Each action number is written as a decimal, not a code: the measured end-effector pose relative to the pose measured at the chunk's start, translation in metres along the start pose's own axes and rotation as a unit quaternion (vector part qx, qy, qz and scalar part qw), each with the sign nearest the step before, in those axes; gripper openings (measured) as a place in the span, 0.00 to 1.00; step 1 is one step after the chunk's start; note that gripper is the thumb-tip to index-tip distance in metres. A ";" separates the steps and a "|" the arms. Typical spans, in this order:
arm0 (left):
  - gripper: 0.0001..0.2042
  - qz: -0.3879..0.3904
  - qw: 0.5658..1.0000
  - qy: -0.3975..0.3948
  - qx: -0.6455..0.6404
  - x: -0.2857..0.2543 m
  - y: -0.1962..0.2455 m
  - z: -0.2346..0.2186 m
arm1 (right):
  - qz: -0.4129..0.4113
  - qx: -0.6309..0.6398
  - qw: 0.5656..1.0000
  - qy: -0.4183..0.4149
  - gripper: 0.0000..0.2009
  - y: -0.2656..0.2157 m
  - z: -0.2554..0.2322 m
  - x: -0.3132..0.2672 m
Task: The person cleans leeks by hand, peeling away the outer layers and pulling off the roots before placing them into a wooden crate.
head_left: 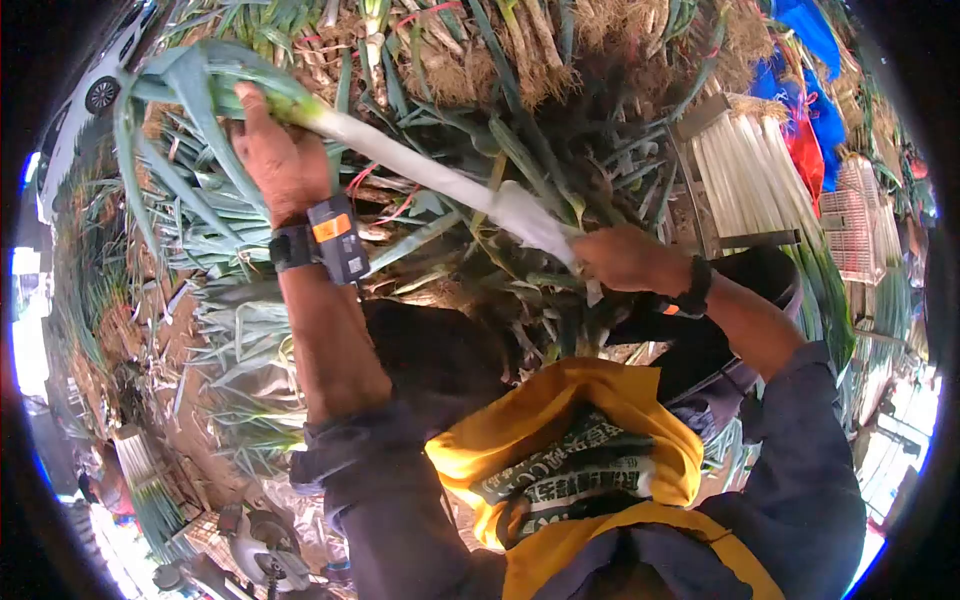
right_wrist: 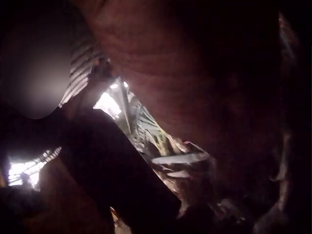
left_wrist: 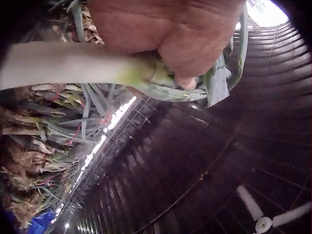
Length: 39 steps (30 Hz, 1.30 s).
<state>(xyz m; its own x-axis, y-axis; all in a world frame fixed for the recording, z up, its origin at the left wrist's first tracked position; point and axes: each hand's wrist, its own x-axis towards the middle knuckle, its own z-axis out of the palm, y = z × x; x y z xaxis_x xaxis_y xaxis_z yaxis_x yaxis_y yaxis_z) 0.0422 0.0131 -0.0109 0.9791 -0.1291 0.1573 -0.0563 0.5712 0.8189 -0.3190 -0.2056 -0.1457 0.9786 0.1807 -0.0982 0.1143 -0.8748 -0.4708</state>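
A long green onion [head_left: 405,157] stretches slantwise between both hands, its white shaft running down to the right. My left hand [head_left: 285,165] grips it where the white turns green, and its leaves droop past that hand to the left. In the left wrist view the fingers of the left hand [left_wrist: 195,34] curl over the pale green neck of the onion [left_wrist: 63,63]. At the white lower end, my right hand [head_left: 635,258] pinches the onion, with a loose whitish strip of skin showing just below the fingers. The right wrist view is dark, mostly filled by the right hand [right_wrist: 161,63].
Unpeeled green onions [head_left: 210,240] lie heaped on the left, and rooty bundles [head_left: 530,50] lie along the far side. At the right, peeled white onions [head_left: 750,165] rest in a metal rack [head_left: 690,190]. A pink wire basket [head_left: 853,220] stands beyond it.
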 end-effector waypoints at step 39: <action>0.15 -0.066 0.981 0.071 -0.168 0.045 -0.017 -0.047 | -0.017 0.008 0.957 0.288 0.17 -0.116 -0.106 0.093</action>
<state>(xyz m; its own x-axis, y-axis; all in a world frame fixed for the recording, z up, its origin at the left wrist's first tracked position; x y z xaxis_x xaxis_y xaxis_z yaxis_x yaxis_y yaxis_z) 0.0967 0.0359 -0.0438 0.9922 -0.1188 -0.0363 0.1170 0.7948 0.5955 -0.2236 -0.1350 -0.0071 0.9071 -0.0735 0.4145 0.1487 -0.8652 -0.4788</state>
